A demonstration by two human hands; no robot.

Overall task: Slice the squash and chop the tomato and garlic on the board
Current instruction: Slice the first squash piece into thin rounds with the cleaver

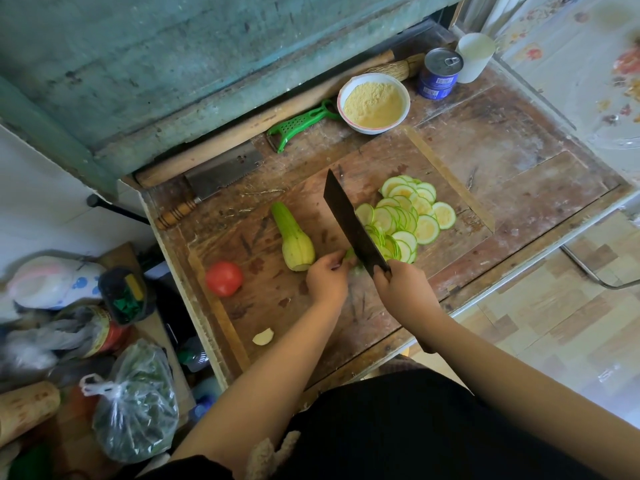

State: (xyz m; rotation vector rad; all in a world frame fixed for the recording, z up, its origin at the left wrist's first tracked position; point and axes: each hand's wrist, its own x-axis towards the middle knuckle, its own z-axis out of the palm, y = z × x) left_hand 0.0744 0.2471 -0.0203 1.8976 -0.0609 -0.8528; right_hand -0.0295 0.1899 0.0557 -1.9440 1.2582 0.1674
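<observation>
The right hand (403, 289) is gripping the handle of a big dark knife (351, 223), its fingers curling round it. The blade is pointing away over the wooden board (446, 174). The left hand (327, 277) is pinching a small green end of squash (350, 253) just beside the blade. A pile of round squash slices (407, 216) is lying on the right of the knife. A bigger squash piece (294, 239) is lying to the left. A red tomato (224, 278) is sitting further left on the board, and a garlic clove (263, 337) is lying near the front edge. A bowl of yellow powder (374, 102) is standing on the desk (512, 140) behind.
</observation>
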